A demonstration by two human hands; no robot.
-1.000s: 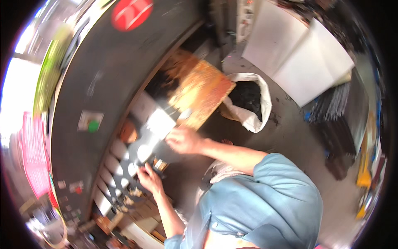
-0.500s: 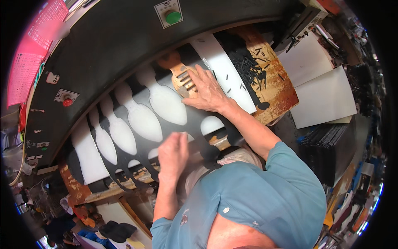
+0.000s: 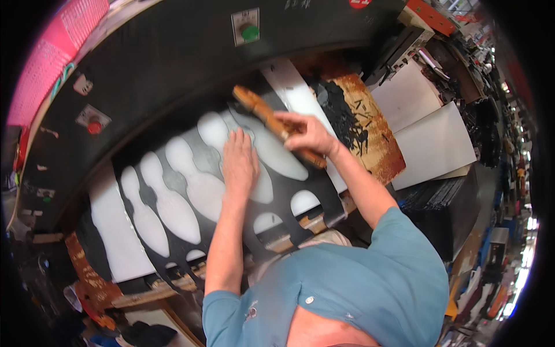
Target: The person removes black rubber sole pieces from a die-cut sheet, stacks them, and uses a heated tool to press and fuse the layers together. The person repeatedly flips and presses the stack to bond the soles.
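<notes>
A black sheet (image 3: 283, 203) with a row of insole-shaped holes lies over a white board (image 3: 118, 231), which shows white through the holes. My left hand (image 3: 240, 165) rests flat on the sheet near its right half, fingers stretched out. Above the sheet's right end, my right hand (image 3: 312, 137) grips a brown, wooden-looking cutting die (image 3: 254, 105). The die is tipped up on edge, so its slotted face is mostly hidden. Below it a long white shape shows in the sheet.
A dark machine beam (image 3: 173, 63) with a green button (image 3: 250, 33) and a red button (image 3: 94, 125) spans the far side. Black scraps (image 3: 350, 124) lie on a brown board at right, beside white sheets (image 3: 433, 139) and a black stack (image 3: 442, 202). A pink basket (image 3: 40, 87) stands far left.
My right hand has lifted the die off the sheet and tilted it, uncovering a white shape. My left hand, earlier a raised fist, has moved up and lies flat on the sheet.
</notes>
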